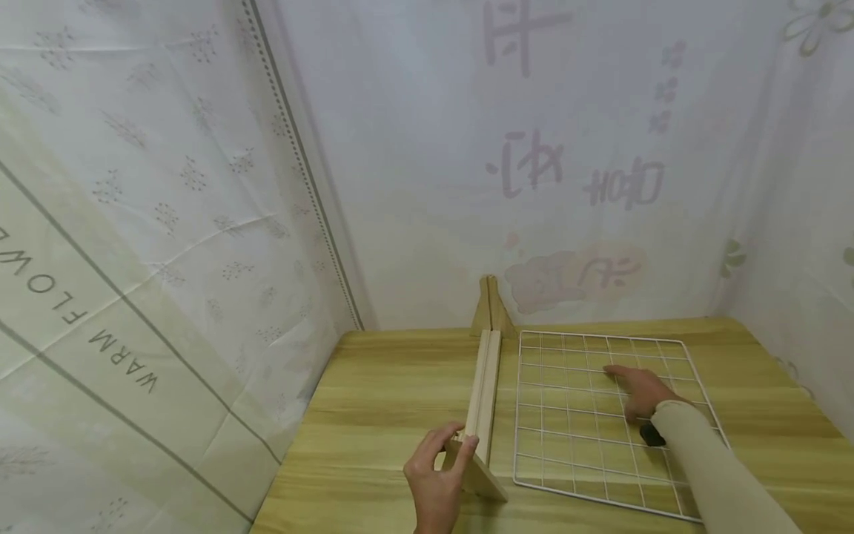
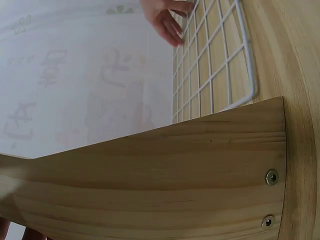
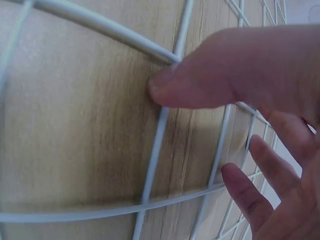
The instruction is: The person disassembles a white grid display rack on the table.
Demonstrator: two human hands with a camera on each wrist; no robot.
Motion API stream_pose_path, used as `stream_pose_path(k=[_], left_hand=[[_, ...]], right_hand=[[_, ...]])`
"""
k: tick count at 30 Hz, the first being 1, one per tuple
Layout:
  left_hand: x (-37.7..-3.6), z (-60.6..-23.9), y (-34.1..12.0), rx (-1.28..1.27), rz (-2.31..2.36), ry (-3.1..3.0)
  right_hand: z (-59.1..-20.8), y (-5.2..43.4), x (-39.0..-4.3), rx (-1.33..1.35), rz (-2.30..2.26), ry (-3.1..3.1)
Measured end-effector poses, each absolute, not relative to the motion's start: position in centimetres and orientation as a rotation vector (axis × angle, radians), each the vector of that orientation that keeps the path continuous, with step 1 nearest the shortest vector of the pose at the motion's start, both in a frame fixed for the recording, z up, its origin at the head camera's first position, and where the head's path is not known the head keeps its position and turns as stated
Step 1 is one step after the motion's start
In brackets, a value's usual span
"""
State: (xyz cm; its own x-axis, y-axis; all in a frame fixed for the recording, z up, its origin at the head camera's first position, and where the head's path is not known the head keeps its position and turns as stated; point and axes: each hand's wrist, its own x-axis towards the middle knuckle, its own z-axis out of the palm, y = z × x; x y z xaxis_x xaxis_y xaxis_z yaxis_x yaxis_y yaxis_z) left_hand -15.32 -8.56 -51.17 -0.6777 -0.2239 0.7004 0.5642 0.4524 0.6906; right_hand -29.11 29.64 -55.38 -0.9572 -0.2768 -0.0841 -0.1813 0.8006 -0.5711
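Note:
A wooden stand (image 1: pixel 485 386), a long narrow rail with a triangular plate at each end, lies along the middle of the table. My left hand (image 1: pixel 437 463) grips its near end plate (image 2: pixel 165 170), thumb on one face and fingers curled over the other; two screws show in that plate. To the right a white wire grid panel (image 1: pixel 579 410) lies flat on the table. My right hand (image 1: pixel 639 389) rests on its far half with the fingers stretched out. In the right wrist view the thumb of that hand (image 3: pixel 240 80) touches a wire of the grid (image 3: pixel 155 145).
The wooden table (image 1: pixel 387 400) is walled in by pale printed cloth at the left, back and right. The grid's left edge (image 2: pixel 215 60) runs close beside the stand. The table's left edge falls away near the hanging cloth (image 1: pixel 167 297).

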Motion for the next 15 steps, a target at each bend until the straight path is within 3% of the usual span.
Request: stream_pose_path(k=[15], left_hand=[[-14.6,-49.3,-9.1,-0.385,-1.301,-2.012]], right_hand=[[-55.6,28.4,-28.8,-0.381,-0.866,2.795]])
